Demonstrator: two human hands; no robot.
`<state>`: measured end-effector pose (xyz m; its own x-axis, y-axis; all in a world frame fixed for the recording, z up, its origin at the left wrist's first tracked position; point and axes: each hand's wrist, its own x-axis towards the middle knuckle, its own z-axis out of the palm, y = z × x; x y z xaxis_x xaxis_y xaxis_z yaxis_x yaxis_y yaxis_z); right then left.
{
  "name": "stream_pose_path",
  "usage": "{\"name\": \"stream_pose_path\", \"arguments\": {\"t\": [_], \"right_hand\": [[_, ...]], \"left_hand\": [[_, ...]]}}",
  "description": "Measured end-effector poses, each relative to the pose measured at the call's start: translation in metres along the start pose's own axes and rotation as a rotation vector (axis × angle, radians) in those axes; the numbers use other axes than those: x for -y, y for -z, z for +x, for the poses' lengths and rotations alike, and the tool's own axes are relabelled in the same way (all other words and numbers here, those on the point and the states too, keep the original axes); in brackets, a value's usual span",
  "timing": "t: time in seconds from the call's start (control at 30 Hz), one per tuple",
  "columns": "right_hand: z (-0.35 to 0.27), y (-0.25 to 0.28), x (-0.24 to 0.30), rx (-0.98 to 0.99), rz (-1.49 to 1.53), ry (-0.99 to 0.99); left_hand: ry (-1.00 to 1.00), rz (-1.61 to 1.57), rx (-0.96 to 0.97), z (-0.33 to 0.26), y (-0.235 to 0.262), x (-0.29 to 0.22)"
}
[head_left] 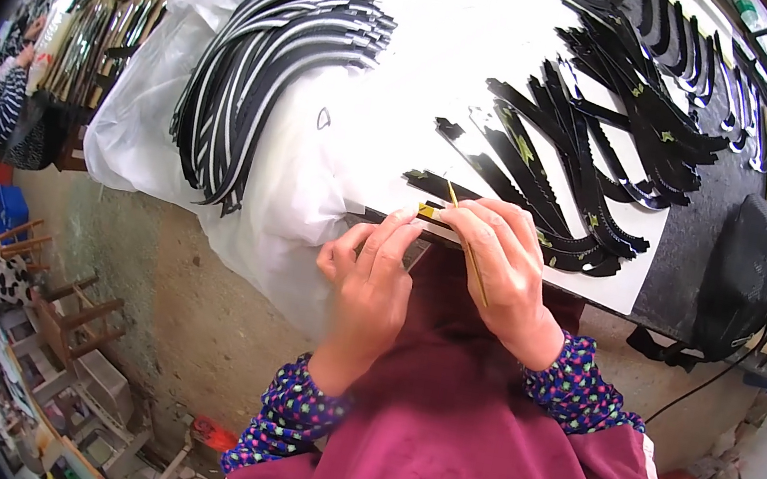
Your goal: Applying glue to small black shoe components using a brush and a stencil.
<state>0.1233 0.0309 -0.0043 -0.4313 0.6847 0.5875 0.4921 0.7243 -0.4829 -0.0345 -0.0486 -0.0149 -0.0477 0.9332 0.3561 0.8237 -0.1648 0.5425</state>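
Both my hands work close together at the near edge of the white-covered table. My right hand [503, 272] is closed around a thin yellow stick [473, 273], slanted with its upper tip above the fingers. My left hand [368, 283] has bent fingers, its fingertips pressed at a dark strip [434, 229] along the edge. A small yellow piece [426, 210] lies between the two sets of fingertips; whether it is stuck to the strip I cannot tell. Just beyond, a black strip end [424, 181] points toward my hands. My left thumb and the strip's underside are partly hidden.
Curved black-and-white strips [265, 68] are stacked at the left on white plastic sheeting [133, 132]. Loose black curved strips [561, 148] with yellow-green patches overlap at the right. A black bag-like object [744, 280] sits at the right end. Wooden stools [74, 330] stand left below.
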Motion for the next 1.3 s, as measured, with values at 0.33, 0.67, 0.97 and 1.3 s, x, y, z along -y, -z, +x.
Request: {"name": "stream_pose_path", "arguments": {"t": [0.33, 0.67, 0.97, 1.3], "right_hand": [[-0.002, 0.011, 0.0, 0.028, -0.005, 0.039], [-0.007, 0.044, -0.003, -0.221, 0.213, -0.253], [-0.078, 0.186, -0.1, -0.372, -0.32, -0.73], [-0.003, 0.11, -0.09, -0.091, -0.147, -0.369]], "left_hand": [[0.004, 0.064, -0.062, 0.0, -0.003, -0.002], [-0.109, -0.015, -0.125, 0.041, 0.008, -0.004], [-0.583, -0.003, 0.529, 0.137, -0.02, -0.041], [-0.822, 0.184, 0.849, 0.155, -0.031, -0.061]]}}
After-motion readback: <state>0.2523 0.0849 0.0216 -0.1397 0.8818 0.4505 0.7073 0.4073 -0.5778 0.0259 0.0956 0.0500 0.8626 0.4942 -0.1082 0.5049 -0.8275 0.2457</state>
